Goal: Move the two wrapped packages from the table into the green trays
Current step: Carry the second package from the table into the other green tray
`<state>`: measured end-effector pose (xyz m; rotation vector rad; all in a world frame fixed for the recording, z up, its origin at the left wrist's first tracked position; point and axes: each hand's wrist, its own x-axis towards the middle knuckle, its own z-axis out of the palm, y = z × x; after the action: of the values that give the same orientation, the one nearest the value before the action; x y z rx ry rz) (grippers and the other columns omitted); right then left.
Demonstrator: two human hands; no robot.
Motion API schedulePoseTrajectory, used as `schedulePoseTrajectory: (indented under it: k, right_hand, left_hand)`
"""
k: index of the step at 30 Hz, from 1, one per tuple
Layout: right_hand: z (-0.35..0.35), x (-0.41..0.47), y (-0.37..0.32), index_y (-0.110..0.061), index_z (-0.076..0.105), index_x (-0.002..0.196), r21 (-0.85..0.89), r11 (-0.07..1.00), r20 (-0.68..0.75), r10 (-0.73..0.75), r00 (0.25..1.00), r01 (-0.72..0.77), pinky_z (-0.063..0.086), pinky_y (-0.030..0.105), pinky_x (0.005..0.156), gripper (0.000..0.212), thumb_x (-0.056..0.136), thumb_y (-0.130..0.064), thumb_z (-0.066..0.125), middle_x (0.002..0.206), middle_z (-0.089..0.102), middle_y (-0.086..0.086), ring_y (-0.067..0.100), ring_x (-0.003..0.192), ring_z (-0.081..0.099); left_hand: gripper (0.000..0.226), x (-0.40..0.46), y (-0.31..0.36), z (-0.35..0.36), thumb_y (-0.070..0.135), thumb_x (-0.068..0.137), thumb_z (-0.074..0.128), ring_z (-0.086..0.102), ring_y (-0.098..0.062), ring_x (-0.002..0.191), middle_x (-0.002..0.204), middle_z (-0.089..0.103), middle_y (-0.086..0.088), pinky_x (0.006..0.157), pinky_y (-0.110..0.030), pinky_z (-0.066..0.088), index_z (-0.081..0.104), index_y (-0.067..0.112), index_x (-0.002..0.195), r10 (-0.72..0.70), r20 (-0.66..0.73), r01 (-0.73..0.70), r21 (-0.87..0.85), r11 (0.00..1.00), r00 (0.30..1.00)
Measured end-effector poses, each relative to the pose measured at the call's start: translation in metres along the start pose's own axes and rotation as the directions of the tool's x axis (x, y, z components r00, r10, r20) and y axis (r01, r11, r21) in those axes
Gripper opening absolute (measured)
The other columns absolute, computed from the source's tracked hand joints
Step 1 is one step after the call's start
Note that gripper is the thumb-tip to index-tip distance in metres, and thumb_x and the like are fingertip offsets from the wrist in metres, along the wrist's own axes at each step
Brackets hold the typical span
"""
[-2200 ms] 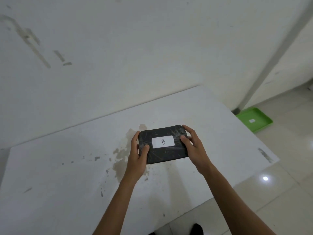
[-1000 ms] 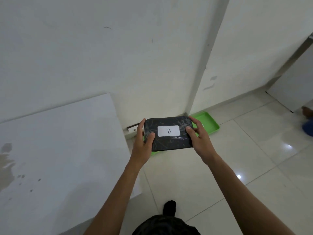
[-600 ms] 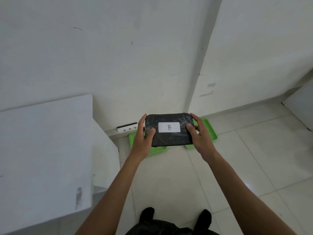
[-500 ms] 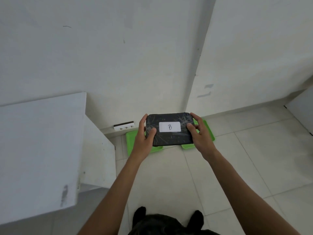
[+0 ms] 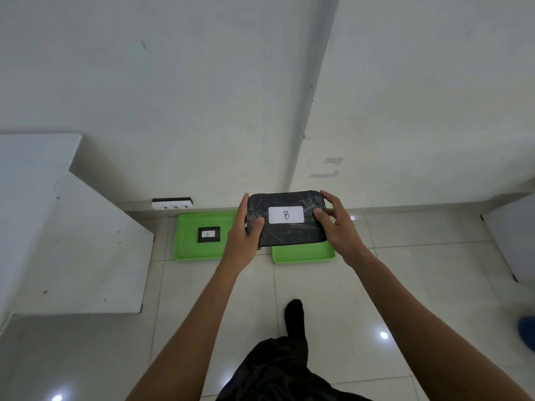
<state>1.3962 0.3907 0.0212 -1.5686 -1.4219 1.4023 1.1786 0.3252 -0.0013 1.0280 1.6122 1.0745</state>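
Observation:
I hold a black wrapped package with a white label marked B in both hands, in the air above the floor. My left hand grips its left end and my right hand its right end. Below it lie two green trays side by side against the wall. The left tray holds a small black package with a white label. The right tray is mostly hidden behind the held package; only its near edge shows.
The white table stands at the left, its side panel reaching down to the tiled floor. A power strip sits by the wall behind the left tray. My dark-clad leg and foot are below. A blue object is at the far right.
I have carried the package away from the table and turned right toward the trays. The left tray with its package has come into full view, and the held package now hangs over the right tray.

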Motion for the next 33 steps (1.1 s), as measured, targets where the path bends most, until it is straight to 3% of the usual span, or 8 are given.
schedulePoseTrajectory:
  k: [3, 7, 14, 18, 23, 26, 30, 33]
  right_hand:
    - [-0.024, 0.049, 0.014, -0.034, 0.041, 0.148, -0.052, 0.997, 0.046, 0.055, 0.997, -0.052, 0.059, 0.021, 0.074, 0.049, 0.102, -0.027, 0.054, 0.124, 0.063, 0.01, 0.018, 0.112, 0.065]
    - [-0.044, 0.123, 0.055, -0.031, 0.038, 0.151, -0.111, 0.987, 0.093, 0.126, 0.988, -0.116, 0.058, 0.05, 0.093, 0.058, 0.099, -0.015, 0.057, 0.132, 0.06, 0.011, 0.026, 0.121, 0.061]
    - [-0.044, 0.269, 0.215, -0.024, 0.044, 0.14, -0.178, 0.944, 0.031, 0.288, 0.957, -0.278, 0.055, 0.059, 0.092, 0.053, 0.093, -0.008, 0.062, 0.125, 0.066, 0.01, 0.033, 0.114, 0.066]
    - [-0.035, 0.35, 0.327, -0.019, 0.046, 0.135, -0.256, 0.918, 0.01, 0.316, 0.949, -0.303, 0.057, 0.059, 0.086, 0.047, 0.093, -0.01, 0.064, 0.118, 0.067, 0.017, 0.042, 0.106, 0.068]
    - [-0.02, 0.411, 0.452, -0.02, 0.044, 0.143, -0.357, 0.877, 0.038, 0.358, 0.933, -0.322, 0.059, 0.056, 0.085, 0.055, 0.093, -0.006, 0.061, 0.12, 0.065, 0.017, 0.041, 0.105, 0.068]
    - [-0.009, 0.428, 0.513, -0.021, 0.042, 0.147, -0.379, 0.86, 0.044, 0.385, 0.922, -0.341, 0.059, 0.053, 0.086, 0.056, 0.095, -0.007, 0.06, 0.127, 0.065, 0.018, 0.037, 0.106, 0.068]
    - [0.006, 0.443, 0.575, -0.019, 0.038, 0.151, -0.386, 0.845, 0.057, 0.422, 0.905, -0.369, 0.057, 0.03, 0.062, 0.06, 0.097, -0.001, 0.057, 0.13, 0.06, 0.015, 0.026, 0.096, 0.065]
    - [0.016, 0.451, 0.601, -0.019, 0.035, 0.152, -0.403, 0.84, 0.083, 0.428, 0.9, -0.362, 0.059, 0.034, 0.062, 0.062, 0.097, 0.003, 0.055, 0.131, 0.06, 0.016, 0.026, 0.096, 0.064]
  left_hand:
    - [0.068, 0.043, -0.007, 0.031, 0.036, 0.098, 0.05, 0.054, -0.018, 0.13, 0.154, 0.043, 0.006, 0.103, -0.05, 0.05, 0.011, 0.046, 0.152, -0.054, 0.014, 0.053, 0.05, 0.997, 0.998]
    - [0.072, 0.107, -0.04, 0.074, 0.027, 0.098, 0.053, 0.049, -0.013, 0.131, 0.156, 0.039, 0.001, 0.104, -0.021, 0.045, 0.01, 0.036, 0.156, -0.166, 0.029, 0.162, 0.113, 0.98, 0.986]
    - [0.056, 0.231, -0.182, 0.16, 0.025, 0.098, 0.051, 0.062, -0.029, 0.118, 0.136, 0.06, -0.01, 0.1, -0.047, 0.052, 0.032, 0.022, 0.15, -0.296, 0.057, 0.272, 0.261, 0.926, 0.953]
    - [0.054, 0.297, -0.283, 0.209, 0.025, 0.096, 0.057, 0.063, -0.035, 0.114, 0.137, 0.056, -0.015, 0.098, -0.049, 0.053, 0.039, 0.015, 0.147, -0.324, 0.03, 0.297, 0.323, 0.899, 0.946]
    - [0.056, 0.349, -0.408, 0.258, 0.028, 0.095, 0.058, 0.06, -0.03, 0.111, 0.131, 0.053, -0.018, 0.085, -0.03, 0.052, 0.04, 0.016, 0.147, -0.346, 0.012, 0.317, 0.373, 0.872, 0.938]
    - [0.059, 0.364, -0.464, 0.278, 0.019, 0.096, 0.059, 0.062, -0.033, 0.112, 0.134, 0.054, -0.018, 0.084, -0.043, 0.06, 0.035, 0.017, 0.149, -0.396, 0.053, 0.361, 0.31, 0.879, 0.917]
    - [0.058, 0.376, -0.523, 0.295, 0.014, 0.097, 0.056, 0.064, -0.033, 0.11, 0.135, 0.055, -0.016, 0.077, -0.035, 0.06, 0.032, 0.018, 0.15, -0.425, 0.057, 0.385, 0.327, 0.863, 0.904]
    - [0.056, 0.38, -0.555, 0.304, 0.014, 0.098, 0.053, 0.064, -0.031, 0.109, 0.135, 0.054, -0.016, 0.074, -0.03, 0.058, 0.031, 0.018, 0.149, -0.443, 0.06, 0.397, 0.349, 0.849, 0.894]
